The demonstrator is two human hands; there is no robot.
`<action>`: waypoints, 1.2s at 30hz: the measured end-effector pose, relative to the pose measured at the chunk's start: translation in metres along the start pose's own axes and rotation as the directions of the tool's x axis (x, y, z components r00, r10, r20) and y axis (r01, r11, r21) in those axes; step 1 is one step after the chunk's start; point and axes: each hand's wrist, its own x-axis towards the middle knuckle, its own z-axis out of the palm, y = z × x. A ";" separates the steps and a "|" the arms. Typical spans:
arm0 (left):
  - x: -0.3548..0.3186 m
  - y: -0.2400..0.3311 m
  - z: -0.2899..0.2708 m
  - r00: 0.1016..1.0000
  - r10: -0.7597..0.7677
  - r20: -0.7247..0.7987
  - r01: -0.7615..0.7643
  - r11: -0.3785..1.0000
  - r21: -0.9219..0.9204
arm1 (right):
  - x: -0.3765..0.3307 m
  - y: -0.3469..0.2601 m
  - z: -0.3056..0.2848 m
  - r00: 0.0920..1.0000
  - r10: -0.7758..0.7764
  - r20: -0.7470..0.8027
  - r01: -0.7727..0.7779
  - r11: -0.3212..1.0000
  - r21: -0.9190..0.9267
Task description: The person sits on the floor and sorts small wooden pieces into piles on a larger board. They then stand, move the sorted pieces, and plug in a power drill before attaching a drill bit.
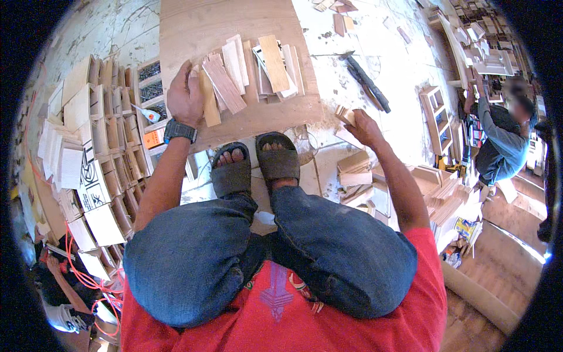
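Observation:
My left hand (185, 97), with a dark watch on its wrist, lies on the plywood board (229, 20) with its fingers stretched forward. It rests right beside a yellowish wood strip (210, 102) at the left end of a loose row. Several more thin strips lie in that row, among them a reddish-brown strip (224, 83) and a light yellow strip (273, 63) on top of paler ones. Off the board's right edge, my right hand (366, 128) is closed around a few short wood pieces (345, 114). Its fingertips are partly hidden.
A hammer (366, 82) with a dark handle lies on the floor. Left stand wooden compartment boxes (111, 123), a tray of nails (149, 82) and a glue bottle (146, 112). Wood blocks (355, 167) are piled near my right forearm. Co-workers sit at right (501, 138) and lower left (64, 287), near an orange hose (73, 246).

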 end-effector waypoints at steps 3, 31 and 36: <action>0.000 0.002 0.000 1.000 -0.026 0.013 0.026 0.999 -0.038 | 0.014 -0.001 -0.009 0.981 -0.024 0.195 0.040 0.996 -0.077; -0.011 0.021 -0.004 0.961 -0.201 0.188 0.269 0.829 -0.490 | 0.084 -0.266 -0.149 0.990 0.082 0.112 -0.139 0.623 0.770; -0.014 0.022 0.006 0.981 -0.092 0.173 0.174 0.813 -0.556 | 0.062 -0.258 -0.133 0.969 0.034 -0.245 0.104 0.843 0.528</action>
